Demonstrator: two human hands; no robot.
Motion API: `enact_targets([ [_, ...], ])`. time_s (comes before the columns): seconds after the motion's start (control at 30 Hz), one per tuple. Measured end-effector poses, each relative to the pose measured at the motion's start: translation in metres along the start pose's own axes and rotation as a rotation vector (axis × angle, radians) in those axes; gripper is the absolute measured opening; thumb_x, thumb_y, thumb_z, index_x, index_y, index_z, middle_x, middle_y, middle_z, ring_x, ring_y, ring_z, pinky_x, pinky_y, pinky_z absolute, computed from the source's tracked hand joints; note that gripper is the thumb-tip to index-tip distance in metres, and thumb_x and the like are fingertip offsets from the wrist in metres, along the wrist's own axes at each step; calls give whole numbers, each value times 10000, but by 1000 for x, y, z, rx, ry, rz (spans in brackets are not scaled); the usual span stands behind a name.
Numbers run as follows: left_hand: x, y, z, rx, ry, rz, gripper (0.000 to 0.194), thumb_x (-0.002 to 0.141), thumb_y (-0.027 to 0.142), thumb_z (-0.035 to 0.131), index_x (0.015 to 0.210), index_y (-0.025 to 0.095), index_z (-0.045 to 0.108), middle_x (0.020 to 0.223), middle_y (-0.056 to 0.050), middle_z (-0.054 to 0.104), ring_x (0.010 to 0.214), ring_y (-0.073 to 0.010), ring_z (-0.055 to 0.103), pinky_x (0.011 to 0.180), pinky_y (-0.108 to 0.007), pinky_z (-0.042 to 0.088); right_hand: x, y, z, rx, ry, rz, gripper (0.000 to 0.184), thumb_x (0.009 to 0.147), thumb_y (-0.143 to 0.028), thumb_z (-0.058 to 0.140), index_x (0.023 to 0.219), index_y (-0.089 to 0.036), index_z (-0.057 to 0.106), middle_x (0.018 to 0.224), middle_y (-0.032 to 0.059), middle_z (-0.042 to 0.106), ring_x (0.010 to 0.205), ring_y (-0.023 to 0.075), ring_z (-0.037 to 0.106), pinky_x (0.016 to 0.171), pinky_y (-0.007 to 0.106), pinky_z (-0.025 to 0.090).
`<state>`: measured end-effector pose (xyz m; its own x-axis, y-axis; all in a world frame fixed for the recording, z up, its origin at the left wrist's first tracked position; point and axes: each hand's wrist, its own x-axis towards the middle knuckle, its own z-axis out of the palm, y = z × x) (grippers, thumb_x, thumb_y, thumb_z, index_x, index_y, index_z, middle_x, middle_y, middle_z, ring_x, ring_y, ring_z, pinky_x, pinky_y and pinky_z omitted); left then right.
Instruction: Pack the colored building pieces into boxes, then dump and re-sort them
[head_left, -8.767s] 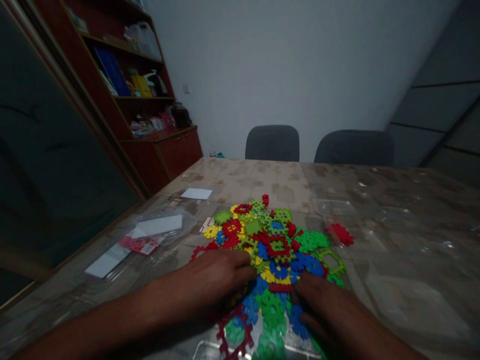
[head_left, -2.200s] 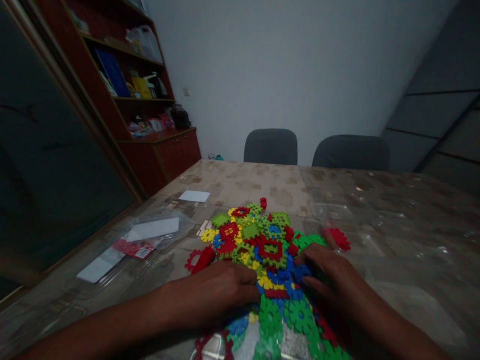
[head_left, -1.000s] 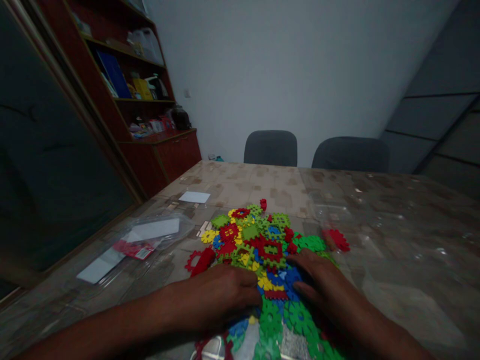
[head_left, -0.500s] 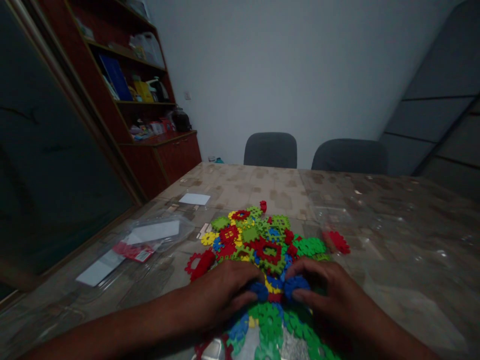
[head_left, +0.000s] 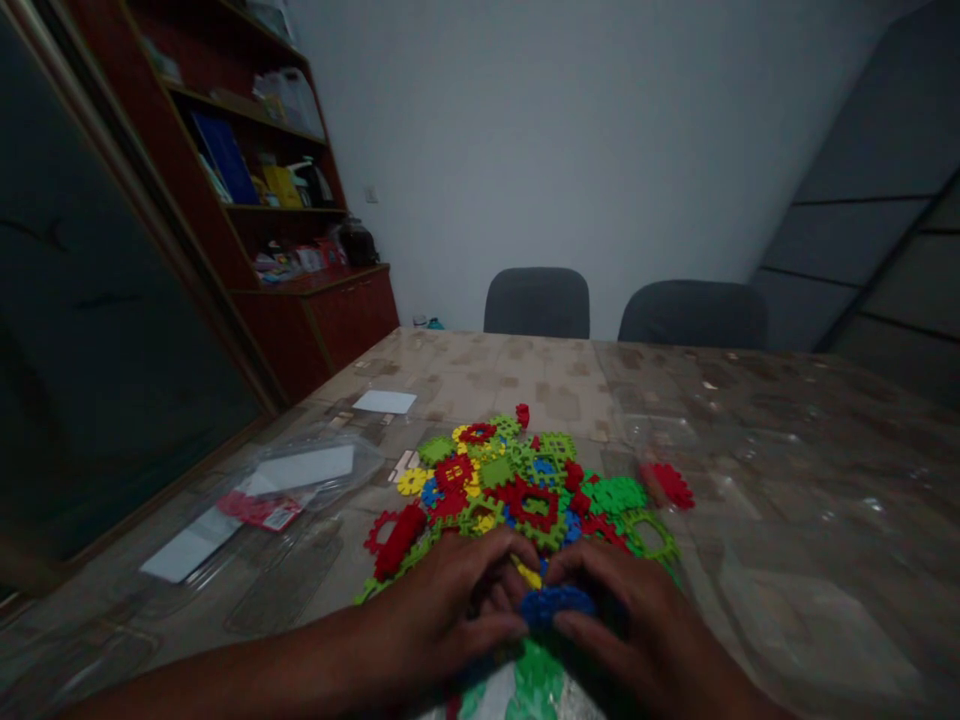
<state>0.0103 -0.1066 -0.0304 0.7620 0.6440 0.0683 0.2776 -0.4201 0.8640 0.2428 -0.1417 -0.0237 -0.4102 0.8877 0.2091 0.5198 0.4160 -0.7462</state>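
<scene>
A blue gear-shaped plastic piece (head_left: 556, 605) is between my hands, just in front of a heap of coloured interlocking pieces (head_left: 536, 505). My right hand (head_left: 637, 615) is closed around it, thumb on the near side and fingers on the far side. My left hand (head_left: 457, 600) is curled at its left edge, the thumb tip against it. Whether a second blue piece lies in the left fingers is hidden. Below the hands, green gear pieces (head_left: 538, 680) lie partly covered.
Clear plastic packaging with white and red card (head_left: 274, 508) lies on the left of the table (head_left: 540, 375). A white card (head_left: 385, 402) is farther back. A red gear piece (head_left: 673, 485) sits right of the heap. Two grey chairs (head_left: 537, 302) stand behind the table.
My hands have come closer together. The two blue pieces that were apart, one in each hand, now appear as one blue shape between them. The view has shifted slightly.
</scene>
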Motion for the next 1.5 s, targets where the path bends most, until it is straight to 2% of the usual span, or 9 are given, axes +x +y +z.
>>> enact_targets([
  [0.23,6,0,-7,218,37,122,169,966,181,555,1090,222,662,981,-35,722,851,-150,651,770,-257,489,16,27,-86,-288,428,75,216,836,-431,636,937,-264,728,848,54,760,705,241,686,656,375,525],
  [0.4,8,-4,-10,246,44,149,172,987,212,542,1093,228,676,1012,-38,731,913,-159,670,823,-279,497,51,82,-150,-262,486,299,269,762,-456,678,896,-224,707,784,64,743,580,218,647,540,346,489],
  [0.53,8,-7,-12,273,29,145,174,986,203,536,1097,227,667,1013,-40,727,913,-164,671,823,-292,506,73,114,-166,-207,503,338,102,788,-329,679,811,-230,678,651,43,701,467,168,598,479,307,456],
  [0.8,10,-8,-13,274,17,142,171,986,188,539,1078,217,680,1007,-43,738,910,-162,679,814,-280,517,92,134,-158,-9,443,441,106,766,-117,579,777,-198,646,656,59,708,536,184,666,533,320,553],
  [1.0,11,-10,-13,342,-29,186,191,988,153,509,1090,216,657,1016,-48,729,922,-167,669,839,-287,519,72,96,-158,11,420,400,204,791,-182,577,953,-184,701,912,103,766,676,200,696,590,316,554],
  [1.13,11,-13,-11,434,-38,238,226,981,112,481,1115,216,630,1060,-64,697,946,-175,659,832,-284,535,34,52,-118,-59,169,223,311,881,-383,538,1059,-200,716,887,87,769,650,204,681,570,324,542],
  [1.23,11,-13,-9,504,-58,266,240,996,119,459,1156,217,609,1128,-75,674,980,-177,652,846,-289,539,5,36,-73,-204,-25,104,272,922,-317,476,941,-240,736,918,77,766,786,226,701,688,351,547],
  [1.37,11,-13,-7,595,-64,263,212,1008,162,479,1179,205,597,1189,-86,660,1010,-185,656,851,-295,549,-15,39,-26,-379,-30,91,270,916,-225,504,1120,-232,681,1100,115,716,934,261,679,803,432,560],
  [1.5,10,-13,-5,646,-64,254,261,1001,184,505,1253,210,570,1221,-88,661,1026,-201,667,852,-315,566,-13,43,-5,-464,-61,101,451,850,-173,618,1299,-211,592,1250,153,639,1072,297,641,879,470,562],
])
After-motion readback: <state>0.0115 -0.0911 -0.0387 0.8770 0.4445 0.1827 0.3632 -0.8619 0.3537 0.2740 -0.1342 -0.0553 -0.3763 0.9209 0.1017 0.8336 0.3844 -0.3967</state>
